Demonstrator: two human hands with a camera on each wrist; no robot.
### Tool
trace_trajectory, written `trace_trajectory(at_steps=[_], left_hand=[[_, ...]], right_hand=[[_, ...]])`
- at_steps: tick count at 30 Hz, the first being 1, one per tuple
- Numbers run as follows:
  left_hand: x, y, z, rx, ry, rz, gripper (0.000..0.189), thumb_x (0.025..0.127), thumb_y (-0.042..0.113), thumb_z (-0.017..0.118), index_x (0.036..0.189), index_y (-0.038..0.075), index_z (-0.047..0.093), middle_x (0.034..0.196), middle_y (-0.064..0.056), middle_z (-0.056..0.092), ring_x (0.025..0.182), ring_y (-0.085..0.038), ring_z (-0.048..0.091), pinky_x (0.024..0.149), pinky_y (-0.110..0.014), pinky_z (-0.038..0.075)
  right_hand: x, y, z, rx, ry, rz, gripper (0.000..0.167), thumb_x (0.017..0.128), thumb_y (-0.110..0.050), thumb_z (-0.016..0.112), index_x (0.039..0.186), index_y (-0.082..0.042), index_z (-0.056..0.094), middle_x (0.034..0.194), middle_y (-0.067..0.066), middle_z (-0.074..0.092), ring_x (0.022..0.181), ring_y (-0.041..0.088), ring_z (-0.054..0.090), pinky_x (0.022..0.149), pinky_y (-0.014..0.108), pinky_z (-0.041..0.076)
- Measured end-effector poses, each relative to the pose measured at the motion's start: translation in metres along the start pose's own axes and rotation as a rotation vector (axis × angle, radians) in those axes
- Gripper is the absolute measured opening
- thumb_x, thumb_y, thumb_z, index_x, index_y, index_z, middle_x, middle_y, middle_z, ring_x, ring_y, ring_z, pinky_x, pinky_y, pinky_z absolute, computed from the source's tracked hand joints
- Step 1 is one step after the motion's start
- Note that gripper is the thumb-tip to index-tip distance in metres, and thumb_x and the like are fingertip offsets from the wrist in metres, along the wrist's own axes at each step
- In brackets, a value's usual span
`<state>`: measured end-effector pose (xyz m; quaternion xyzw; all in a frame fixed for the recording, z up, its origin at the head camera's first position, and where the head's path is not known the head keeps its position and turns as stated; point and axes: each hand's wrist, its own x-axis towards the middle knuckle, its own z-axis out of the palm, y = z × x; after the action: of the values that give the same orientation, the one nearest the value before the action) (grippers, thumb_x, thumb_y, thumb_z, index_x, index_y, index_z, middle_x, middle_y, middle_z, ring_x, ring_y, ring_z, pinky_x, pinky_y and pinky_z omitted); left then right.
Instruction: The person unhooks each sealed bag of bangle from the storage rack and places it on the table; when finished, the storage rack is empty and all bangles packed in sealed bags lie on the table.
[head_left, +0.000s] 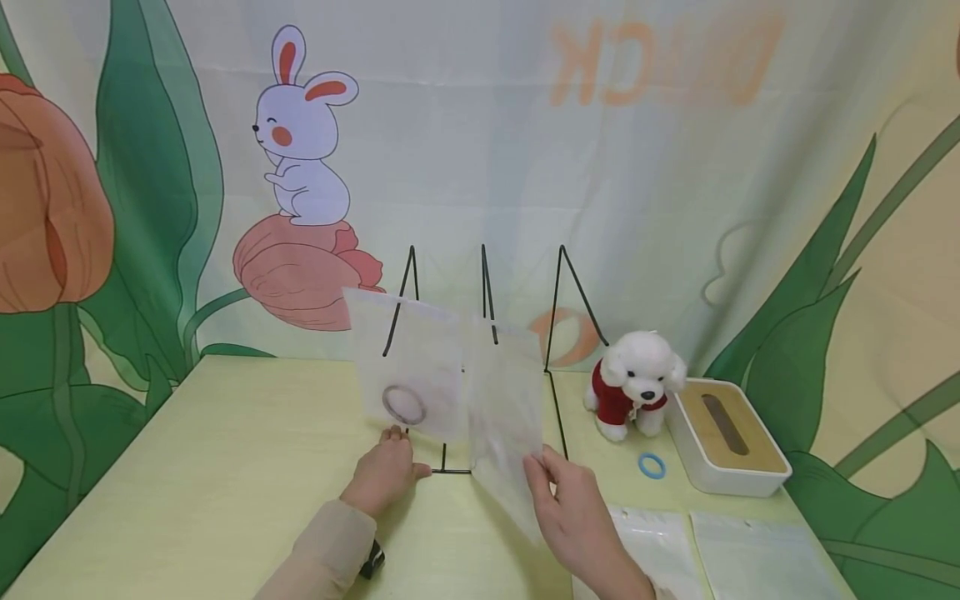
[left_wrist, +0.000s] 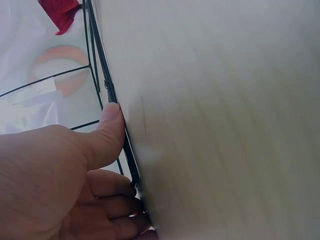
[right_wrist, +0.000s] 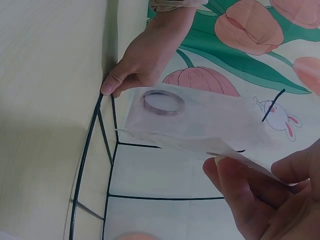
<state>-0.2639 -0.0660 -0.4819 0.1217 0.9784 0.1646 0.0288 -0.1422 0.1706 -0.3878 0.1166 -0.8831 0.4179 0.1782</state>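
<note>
A black wire rack [head_left: 555, 408] with several peaked hooks stands on the table. From its left hook hangs a translucent plastic bag [head_left: 420, 350] with a greyish ring [head_left: 404, 405] showing in it. My left hand [head_left: 386, 471] grips the rack's front base wire near the left corner; in the left wrist view its thumb [left_wrist: 111, 125] lies along the wire. With thumb and fingers my right hand [head_left: 566, 504] pinches the edge of a second translucent bag, which slants down from the middle hook [head_left: 489, 300]. Whether that hook passes through this bag's hole I cannot tell.
Right of the rack sits a white toy dog [head_left: 643, 371] in red clothing. A blue ring [head_left: 652, 466] lies before it, beside a white tissue box [head_left: 720, 479] with a wooden lid. Flat clear bags [head_left: 757, 550] lie at the front right. A printed curtain [head_left: 450, 167] hangs behind.
</note>
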Motion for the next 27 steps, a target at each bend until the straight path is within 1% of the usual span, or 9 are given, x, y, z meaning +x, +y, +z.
trace_trajectory(at_steps=[3, 5, 9, 12, 16, 19, 22, 23, 27], left_hand=[[-0.001, 0.001, -0.001, -0.003, 0.002, -0.002, 0.076, 0.088, 0.036, 0.071, 0.131, -0.021, 0.044, 0.140, -0.037, 0.039, 0.131, -0.045, 0.039, 0.084, -0.053, 0.051], [-0.001, 0.000, -0.002, -0.001, -0.003, -0.004, 0.075, 0.089, 0.035, 0.071, 0.131, -0.021, 0.045, 0.141, -0.037, 0.039, 0.130, -0.045, 0.040, 0.083, -0.053, 0.052], [-0.001, -0.001, -0.002, 0.003, -0.021, -0.009, 0.074, 0.090, 0.035, 0.070, 0.131, -0.020, 0.045, 0.143, -0.036, 0.036, 0.129, -0.046, 0.041, 0.083, -0.054, 0.051], [-0.001, -0.001, -0.002, -0.004, -0.028, -0.012, 0.074, 0.090, 0.035, 0.070, 0.131, -0.020, 0.045, 0.144, -0.036, 0.035, 0.130, -0.047, 0.040, 0.084, -0.054, 0.051], [0.000, -0.001, -0.001, -0.007, -0.027, -0.012, 0.074, 0.090, 0.036, 0.069, 0.132, -0.020, 0.044, 0.145, -0.035, 0.034, 0.131, -0.047, 0.039, 0.085, -0.054, 0.050], [0.001, -0.001, 0.000, -0.003, -0.018, -0.010, 0.075, 0.090, 0.036, 0.070, 0.132, -0.020, 0.044, 0.144, -0.035, 0.035, 0.131, -0.046, 0.039, 0.085, -0.054, 0.051], [0.002, -0.001, 0.000, -0.003, -0.016, -0.013, 0.075, 0.090, 0.036, 0.070, 0.133, -0.020, 0.044, 0.144, -0.035, 0.036, 0.130, -0.046, 0.040, 0.085, -0.054, 0.051], [0.002, -0.001, 0.000, -0.005, -0.016, -0.014, 0.075, 0.090, 0.036, 0.070, 0.132, -0.020, 0.044, 0.144, -0.035, 0.036, 0.130, -0.046, 0.041, 0.085, -0.054, 0.051], [0.001, 0.000, -0.001, -0.016, -0.018, -0.012, 0.075, 0.090, 0.035, 0.070, 0.133, -0.020, 0.043, 0.144, -0.035, 0.035, 0.131, -0.046, 0.039, 0.086, -0.054, 0.050]], right_hand=[[-0.003, -0.004, -0.003, 0.019, -0.018, 0.026, 0.037, 0.101, -0.016, 0.055, 0.066, -0.016, 0.039, 0.058, -0.014, 0.025, 0.055, 0.002, 0.028, 0.051, 0.020, 0.028], [-0.005, -0.007, -0.005, 0.026, -0.034, 0.057, 0.036, 0.101, -0.018, 0.054, 0.068, -0.016, 0.041, 0.058, -0.012, 0.026, 0.054, 0.002, 0.028, 0.051, 0.021, 0.029], [-0.010, -0.008, -0.008, 0.021, -0.044, 0.097, 0.034, 0.102, -0.021, 0.053, 0.069, -0.018, 0.045, 0.057, -0.013, 0.027, 0.054, 0.004, 0.033, 0.055, 0.022, 0.035], [-0.014, -0.010, -0.010, 0.012, -0.046, 0.121, 0.032, 0.102, -0.024, 0.053, 0.070, -0.020, 0.047, 0.059, -0.014, 0.035, 0.062, 0.005, 0.044, 0.061, 0.022, 0.040], [-0.022, -0.017, -0.016, 0.001, -0.041, 0.153, 0.033, 0.102, -0.025, 0.052, 0.070, -0.019, 0.046, 0.059, -0.012, 0.037, 0.057, 0.002, 0.040, 0.058, 0.021, 0.039], [-0.027, -0.021, -0.021, -0.013, -0.023, 0.143, 0.034, 0.102, -0.023, 0.053, 0.069, -0.020, 0.043, 0.056, -0.013, 0.029, 0.049, 0.002, 0.030, 0.051, 0.021, 0.034], [-0.032, -0.025, -0.025, -0.023, -0.008, 0.121, 0.033, 0.101, -0.019, 0.055, 0.070, -0.020, 0.042, 0.057, -0.015, 0.028, 0.051, 0.001, 0.032, 0.053, 0.021, 0.036], [-0.033, -0.026, -0.026, -0.020, -0.009, 0.127, 0.033, 0.100, -0.017, 0.055, 0.070, -0.020, 0.042, 0.057, -0.014, 0.028, 0.051, 0.000, 0.033, 0.054, 0.021, 0.036], [-0.037, -0.034, -0.033, -0.003, -0.026, 0.210, 0.031, 0.099, -0.016, 0.057, 0.071, -0.018, 0.045, 0.059, -0.011, 0.030, 0.051, 0.001, 0.032, 0.051, 0.020, 0.034]])
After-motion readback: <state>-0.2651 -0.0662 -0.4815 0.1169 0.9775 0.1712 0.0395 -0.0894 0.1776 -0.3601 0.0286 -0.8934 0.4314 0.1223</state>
